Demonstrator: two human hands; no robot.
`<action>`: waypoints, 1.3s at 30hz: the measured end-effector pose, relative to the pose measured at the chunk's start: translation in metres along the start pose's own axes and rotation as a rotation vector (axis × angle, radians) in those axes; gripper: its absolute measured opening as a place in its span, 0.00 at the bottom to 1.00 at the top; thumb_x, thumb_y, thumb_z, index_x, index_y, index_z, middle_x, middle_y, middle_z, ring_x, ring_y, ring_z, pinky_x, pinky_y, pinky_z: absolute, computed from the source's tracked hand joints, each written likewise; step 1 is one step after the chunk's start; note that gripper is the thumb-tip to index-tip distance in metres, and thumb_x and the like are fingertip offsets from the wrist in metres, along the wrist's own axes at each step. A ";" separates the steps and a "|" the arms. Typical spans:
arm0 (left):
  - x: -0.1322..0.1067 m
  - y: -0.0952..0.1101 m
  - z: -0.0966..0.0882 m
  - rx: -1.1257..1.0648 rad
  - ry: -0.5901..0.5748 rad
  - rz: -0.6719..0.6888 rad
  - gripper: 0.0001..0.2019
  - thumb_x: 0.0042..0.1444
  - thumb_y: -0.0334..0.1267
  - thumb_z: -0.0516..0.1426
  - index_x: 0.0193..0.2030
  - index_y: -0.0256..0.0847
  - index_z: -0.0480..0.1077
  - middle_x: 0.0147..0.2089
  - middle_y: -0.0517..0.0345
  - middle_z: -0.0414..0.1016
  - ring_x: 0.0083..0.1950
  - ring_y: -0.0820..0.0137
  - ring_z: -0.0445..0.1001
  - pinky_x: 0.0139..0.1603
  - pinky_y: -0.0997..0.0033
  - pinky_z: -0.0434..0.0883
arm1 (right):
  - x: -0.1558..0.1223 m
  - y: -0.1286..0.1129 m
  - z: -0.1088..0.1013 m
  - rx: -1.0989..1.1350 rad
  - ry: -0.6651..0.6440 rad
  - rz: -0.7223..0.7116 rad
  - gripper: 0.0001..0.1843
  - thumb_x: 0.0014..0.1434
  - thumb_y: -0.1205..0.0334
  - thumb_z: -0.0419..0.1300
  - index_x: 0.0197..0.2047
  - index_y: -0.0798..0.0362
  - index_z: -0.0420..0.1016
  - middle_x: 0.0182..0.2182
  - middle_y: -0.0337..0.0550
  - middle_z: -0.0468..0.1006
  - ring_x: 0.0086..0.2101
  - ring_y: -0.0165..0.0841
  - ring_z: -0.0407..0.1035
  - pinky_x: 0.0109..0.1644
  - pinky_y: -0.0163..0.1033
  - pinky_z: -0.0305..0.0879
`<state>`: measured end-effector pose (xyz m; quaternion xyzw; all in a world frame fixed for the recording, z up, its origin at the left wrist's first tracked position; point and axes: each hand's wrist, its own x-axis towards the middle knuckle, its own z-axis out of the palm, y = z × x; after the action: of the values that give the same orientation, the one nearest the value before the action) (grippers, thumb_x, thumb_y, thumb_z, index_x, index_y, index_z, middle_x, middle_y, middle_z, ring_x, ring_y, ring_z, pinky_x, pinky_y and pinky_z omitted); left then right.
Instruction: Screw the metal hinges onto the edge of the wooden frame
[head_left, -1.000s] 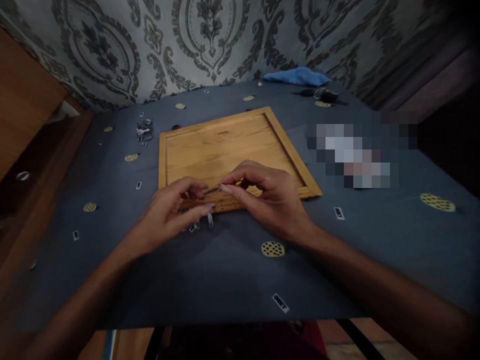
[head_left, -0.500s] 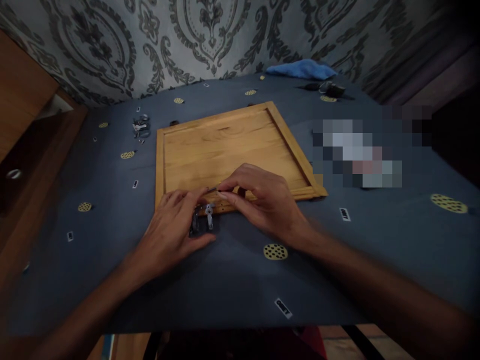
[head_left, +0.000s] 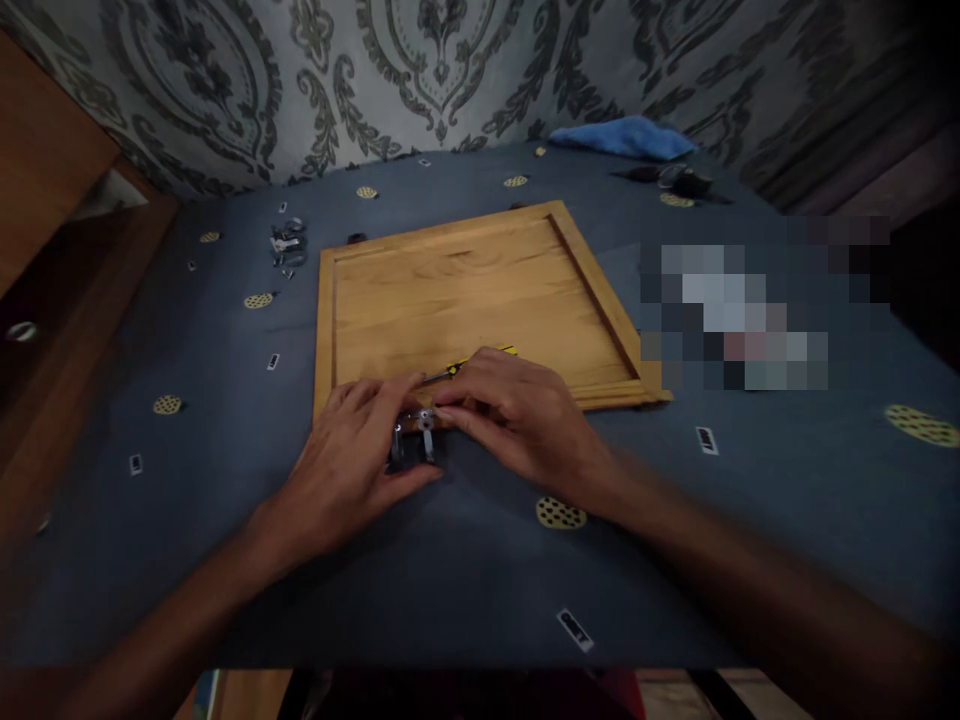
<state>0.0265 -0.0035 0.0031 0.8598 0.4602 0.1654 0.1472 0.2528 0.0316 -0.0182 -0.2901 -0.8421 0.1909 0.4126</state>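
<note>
A wooden cabinet door [head_left: 450, 300] with a raised frame lies flat, its near edge towards me. My left hand [head_left: 349, 440] is curled around a metal cabinet hinge [head_left: 427, 425] at that near edge, thumb below and fingers above on the frame. My right hand [head_left: 517, 410] has thumb and forefinger pinched together at the hinge's right side; whatever is between them is too small or hidden to make out. Behind the right fingers a screwdriver [head_left: 453, 370] with a yellow and black handle rests over the door, partly covered by that hand.
More metal hinges [head_left: 289, 243] lie on the patterned blue tablecloth [head_left: 225, 540] to the left of the door. Towards the back right are a blue cloth [head_left: 626, 137] and a dark object [head_left: 682, 182]. A blurred-out patch covers things at the right. Wooden furniture [head_left: 60, 180] stands at the left.
My right hand's fingertips have come down from near the screwdriver shaft to the hinge, uncovering part of the yellow handle. The left hand keeps its place on the hinge. The view has shifted slightly.
</note>
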 end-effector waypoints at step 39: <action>0.004 0.007 -0.002 -0.058 0.062 0.004 0.36 0.55 0.34 0.72 0.66 0.35 0.59 0.50 0.50 0.82 0.55 0.54 0.76 0.55 0.55 0.72 | -0.010 -0.003 0.012 -0.174 -0.111 -0.098 0.05 0.70 0.71 0.61 0.48 0.56 0.76 0.35 0.46 0.83 0.36 0.36 0.75 0.42 0.42 0.77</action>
<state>0.0328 -0.0040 0.0079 0.8506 0.4576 0.2054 0.1577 0.2470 0.0219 -0.0295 -0.2724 -0.8902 0.1124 0.3475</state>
